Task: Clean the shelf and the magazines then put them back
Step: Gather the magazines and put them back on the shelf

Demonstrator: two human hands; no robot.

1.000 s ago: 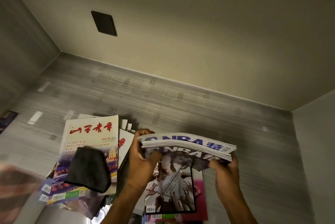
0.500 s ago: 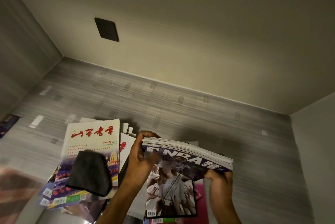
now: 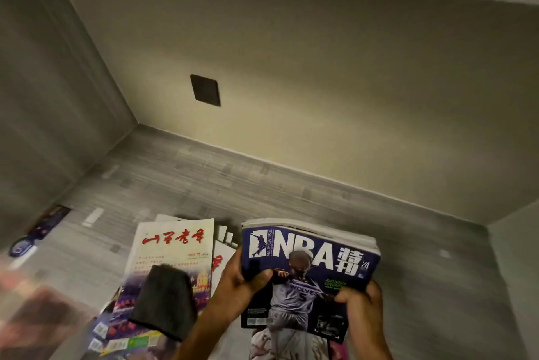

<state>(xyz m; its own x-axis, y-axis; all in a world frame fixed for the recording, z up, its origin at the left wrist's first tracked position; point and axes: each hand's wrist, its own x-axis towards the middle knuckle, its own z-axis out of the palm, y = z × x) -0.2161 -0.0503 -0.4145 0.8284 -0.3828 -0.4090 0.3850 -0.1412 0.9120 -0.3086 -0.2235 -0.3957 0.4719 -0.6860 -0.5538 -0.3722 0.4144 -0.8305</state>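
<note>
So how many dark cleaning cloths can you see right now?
1. The dark cloth lies on the red-titled magazine, left of the NBA magazines held in both hands. Others may be hidden under the piles.

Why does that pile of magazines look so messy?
The magazines on the shelf lie fanned out and crooked, edges not lined up, with a dark cloth dropped on top. Both hands, left and right, hold the NBA stack, which looks neater.
</note>
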